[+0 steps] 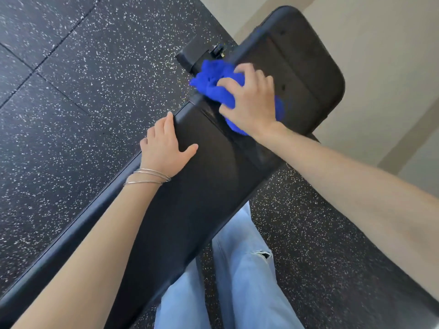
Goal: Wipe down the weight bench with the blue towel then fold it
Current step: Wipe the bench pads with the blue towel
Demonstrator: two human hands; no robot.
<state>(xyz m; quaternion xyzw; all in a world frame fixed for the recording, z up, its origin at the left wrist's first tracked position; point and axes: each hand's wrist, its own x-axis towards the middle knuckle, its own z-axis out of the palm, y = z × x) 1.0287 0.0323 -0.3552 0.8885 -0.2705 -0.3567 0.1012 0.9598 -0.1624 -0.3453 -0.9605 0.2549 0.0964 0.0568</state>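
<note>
The right hand [251,100] grips the bunched towel [213,79] to scrub the bench [202,174]; the left hand [166,148], fingers relaxed, likely braces.

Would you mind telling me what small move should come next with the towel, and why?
Probably draw the blue towel, bunched under the right hand at the seam between pads, along the weight bench toward the resting left hand.

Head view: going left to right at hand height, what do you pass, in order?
Speckled floor → left hand on the bench → blue towel under the right hand → beige wall.
</note>
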